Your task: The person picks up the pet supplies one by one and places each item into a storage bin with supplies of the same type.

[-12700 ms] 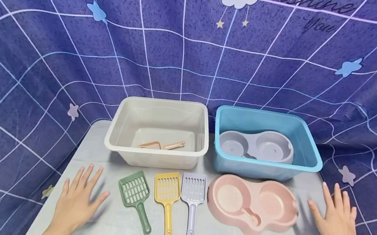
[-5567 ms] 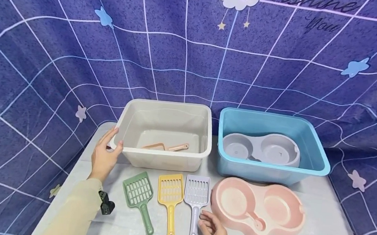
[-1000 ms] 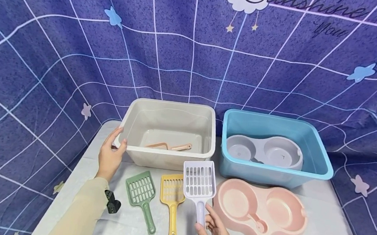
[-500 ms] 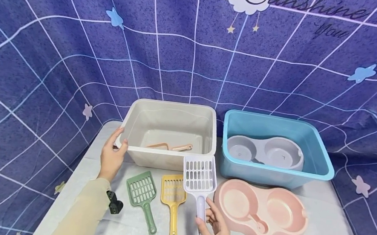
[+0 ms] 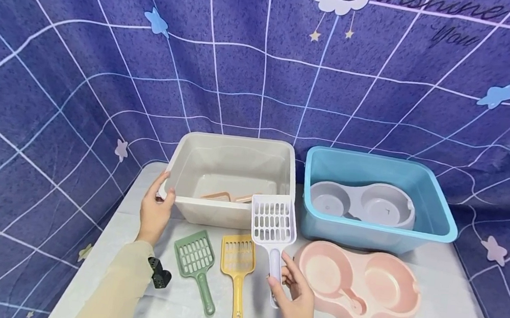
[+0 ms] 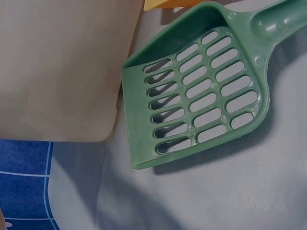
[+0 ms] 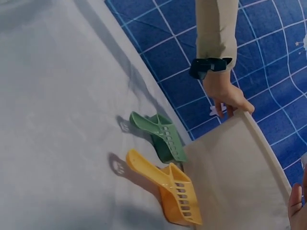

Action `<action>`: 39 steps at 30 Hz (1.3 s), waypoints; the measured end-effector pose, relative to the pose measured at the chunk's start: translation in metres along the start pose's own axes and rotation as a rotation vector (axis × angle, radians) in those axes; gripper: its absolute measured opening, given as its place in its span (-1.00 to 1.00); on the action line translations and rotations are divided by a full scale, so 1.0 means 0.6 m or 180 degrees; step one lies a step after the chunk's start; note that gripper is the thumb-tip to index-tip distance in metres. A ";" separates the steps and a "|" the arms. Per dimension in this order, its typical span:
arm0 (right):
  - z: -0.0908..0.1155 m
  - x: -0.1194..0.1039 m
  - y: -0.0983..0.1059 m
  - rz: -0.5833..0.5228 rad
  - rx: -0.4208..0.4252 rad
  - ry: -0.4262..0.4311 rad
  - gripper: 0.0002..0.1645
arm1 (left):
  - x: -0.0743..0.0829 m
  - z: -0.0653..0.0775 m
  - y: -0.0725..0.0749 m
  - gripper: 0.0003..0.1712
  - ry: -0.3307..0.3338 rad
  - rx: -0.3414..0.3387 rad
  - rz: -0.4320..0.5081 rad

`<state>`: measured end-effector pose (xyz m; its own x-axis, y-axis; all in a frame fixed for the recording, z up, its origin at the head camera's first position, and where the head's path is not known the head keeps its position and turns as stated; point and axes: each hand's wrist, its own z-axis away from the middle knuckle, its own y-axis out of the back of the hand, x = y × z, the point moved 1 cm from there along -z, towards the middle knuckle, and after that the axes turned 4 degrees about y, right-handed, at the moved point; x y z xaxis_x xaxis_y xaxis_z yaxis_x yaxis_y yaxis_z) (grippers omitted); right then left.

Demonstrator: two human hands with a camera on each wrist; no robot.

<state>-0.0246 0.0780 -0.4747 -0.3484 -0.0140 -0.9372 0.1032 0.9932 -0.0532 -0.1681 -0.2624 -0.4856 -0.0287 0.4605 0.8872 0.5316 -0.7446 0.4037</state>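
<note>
In the head view my left hand (image 5: 154, 216) grips the front left corner of a beige litter box (image 5: 217, 215), thumb at the rim. My right hand (image 5: 297, 301) holds a lavender slotted litter scoop (image 5: 275, 255) by its handle, between thumb and fingers. That scoop is raised off the table, its head overlapping the box's front right rim in view. Inside the box lies a peach scoop (image 5: 216, 196), partly hidden by the front wall. A green scoop (image 6: 259, 57) and a yellow scoop (image 7: 168, 184) lie on the table before the box.
To the right stands a blue box (image 5: 367, 236) with a grey double bowl (image 5: 356, 202) inside. A pink double bowl (image 5: 354, 273) sits in front of it, beside my right hand. Behind everything hangs a purple curtain (image 5: 245, 66) with white lines and stars.
Both hands first lay spread at the sides. My left hand came to the beige box; my right took the lavender scoop, lifted it and, over the last second, raised it towards the box's rim.
</note>
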 end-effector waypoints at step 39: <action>-0.098 -0.008 -0.033 -0.0089 -0.0195 -0.0152 -0.40 | -0.003 -0.003 -0.004 -0.47 0.0073 0.0097 0.0020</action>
<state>-0.0796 0.0650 -0.4486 -0.3055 -0.0459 -0.9511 0.0362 0.9976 -0.0598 -0.1707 -0.2623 -0.4878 -0.0445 0.4445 0.8947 0.5574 -0.7321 0.3915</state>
